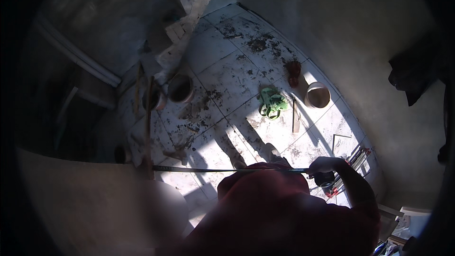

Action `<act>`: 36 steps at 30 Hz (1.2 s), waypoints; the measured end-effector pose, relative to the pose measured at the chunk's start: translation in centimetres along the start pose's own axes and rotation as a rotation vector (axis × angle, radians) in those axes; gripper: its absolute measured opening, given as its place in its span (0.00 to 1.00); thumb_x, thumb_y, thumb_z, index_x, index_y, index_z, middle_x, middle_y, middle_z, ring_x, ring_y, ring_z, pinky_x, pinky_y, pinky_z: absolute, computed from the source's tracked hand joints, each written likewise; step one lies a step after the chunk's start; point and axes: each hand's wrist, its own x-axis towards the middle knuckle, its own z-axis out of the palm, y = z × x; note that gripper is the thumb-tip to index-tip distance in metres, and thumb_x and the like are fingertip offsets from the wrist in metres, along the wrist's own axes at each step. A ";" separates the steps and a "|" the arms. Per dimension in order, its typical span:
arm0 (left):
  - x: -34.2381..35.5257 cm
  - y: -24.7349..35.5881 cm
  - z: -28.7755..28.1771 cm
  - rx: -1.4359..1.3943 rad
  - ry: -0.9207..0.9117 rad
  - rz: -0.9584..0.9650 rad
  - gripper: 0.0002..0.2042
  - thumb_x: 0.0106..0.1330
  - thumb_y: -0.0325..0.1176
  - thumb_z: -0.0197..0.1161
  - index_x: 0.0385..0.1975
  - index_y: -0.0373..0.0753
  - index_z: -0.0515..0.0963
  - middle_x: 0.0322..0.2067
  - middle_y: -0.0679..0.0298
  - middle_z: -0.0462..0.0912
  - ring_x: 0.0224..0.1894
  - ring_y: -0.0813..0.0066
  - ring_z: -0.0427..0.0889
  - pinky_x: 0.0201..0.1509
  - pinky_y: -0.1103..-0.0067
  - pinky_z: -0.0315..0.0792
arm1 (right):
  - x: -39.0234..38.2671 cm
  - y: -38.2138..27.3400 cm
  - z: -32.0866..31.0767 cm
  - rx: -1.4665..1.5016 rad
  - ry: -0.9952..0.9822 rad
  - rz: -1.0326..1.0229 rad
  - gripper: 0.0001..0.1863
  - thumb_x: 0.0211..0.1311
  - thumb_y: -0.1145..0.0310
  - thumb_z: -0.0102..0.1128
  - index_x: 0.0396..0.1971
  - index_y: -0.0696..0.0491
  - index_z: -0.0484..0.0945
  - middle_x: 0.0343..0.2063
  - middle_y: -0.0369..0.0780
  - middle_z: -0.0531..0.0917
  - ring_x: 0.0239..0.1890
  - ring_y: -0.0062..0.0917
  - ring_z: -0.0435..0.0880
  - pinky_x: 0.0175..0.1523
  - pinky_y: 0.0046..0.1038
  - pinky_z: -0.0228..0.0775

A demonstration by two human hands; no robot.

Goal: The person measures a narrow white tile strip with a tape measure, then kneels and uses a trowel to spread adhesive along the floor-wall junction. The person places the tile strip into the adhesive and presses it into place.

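Note:
My right hand [323,165] is closed around the end of a long, thin band that looks like a tape measure [208,169]. The band runs straight across the front of my red shirt to the left. Its far end meets an upright wooden strip [150,128]. A dark, blurred shape lies below that meeting point; whether it is my left arm I cannot tell, and no left fingers can be made out. Just under my right hand is a dark round object [324,180], too shadowed to name.
Dirt and debris lie on white floor tiles [222,68]. Two buckets [181,89] stand left, another bucket [317,96] right. Near it are a green cloth bundle [272,102] and a reddish-brown item [293,72]. Long red-ended tools [358,159] lie by the right wall [379,114].

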 end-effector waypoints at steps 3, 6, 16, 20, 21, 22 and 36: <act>0.8 0.4 1.9 0.242 0.234 -0.126 0.22 0.69 0.58 0.50 0.28 0.45 0.78 0.12 0.73 0.65 0.08 0.81 0.60 0.10 0.79 0.54 | 0.0 0.8 3.3 0.324 0.031 0.008 0.13 0.63 0.59 0.57 0.35 0.51 0.86 0.30 0.37 0.86 0.32 0.23 0.84 0.42 0.28 0.73; 1.4 -0.5 3.1 0.144 0.112 0.036 0.19 0.74 0.48 0.47 0.37 0.42 0.81 0.16 0.71 0.72 0.16 0.84 0.68 0.19 0.82 0.60 | -0.6 0.1 5.6 0.558 0.044 0.173 0.09 0.59 0.67 0.61 0.31 0.55 0.85 0.26 0.36 0.85 0.27 0.19 0.82 0.39 0.26 0.75; 9.1 -7.7 8.9 0.849 0.043 0.310 0.31 0.69 0.61 0.39 0.36 0.39 0.82 0.35 0.45 0.83 0.41 0.50 0.82 0.48 0.63 0.73 | 16.3 -14.5 1.2 0.260 0.139 -0.156 0.12 0.62 0.62 0.59 0.33 0.55 0.85 0.27 0.37 0.85 0.29 0.21 0.83 0.40 0.27 0.75; 7.9 -7.5 12.3 0.734 -0.005 0.087 0.32 0.68 0.62 0.41 0.34 0.37 0.82 0.35 0.44 0.83 0.41 0.50 0.82 0.49 0.64 0.73 | 20.0 -18.2 -0.7 0.244 0.092 -0.215 0.12 0.62 0.62 0.59 0.33 0.55 0.85 0.28 0.37 0.85 0.30 0.21 0.83 0.41 0.27 0.75; 7.6 -7.3 12.8 0.726 -0.043 0.099 0.30 0.68 0.60 0.44 0.35 0.37 0.82 0.34 0.44 0.83 0.41 0.50 0.82 0.49 0.65 0.73 | 20.4 -18.3 -1.2 0.243 0.082 -0.218 0.12 0.62 0.62 0.59 0.33 0.55 0.85 0.28 0.37 0.85 0.30 0.21 0.83 0.41 0.27 0.75; 7.5 -7.0 13.4 0.733 -0.047 0.119 0.28 0.69 0.58 0.44 0.37 0.37 0.82 0.34 0.45 0.83 0.41 0.50 0.82 0.49 0.65 0.73 | 20.6 -18.1 -1.9 0.240 0.071 -0.218 0.12 0.62 0.62 0.59 0.33 0.55 0.85 0.28 0.37 0.85 0.30 0.21 0.83 0.41 0.27 0.75; 11.7 8.3 27.6 0.620 -0.108 0.358 0.24 0.76 0.47 0.39 0.39 0.36 0.80 0.34 0.51 0.82 0.41 0.60 0.82 0.48 0.68 0.72 | 22.9 -9.6 -18.6 0.212 0.088 -0.126 0.13 0.63 0.60 0.59 0.34 0.55 0.85 0.29 0.37 0.86 0.31 0.21 0.84 0.43 0.27 0.75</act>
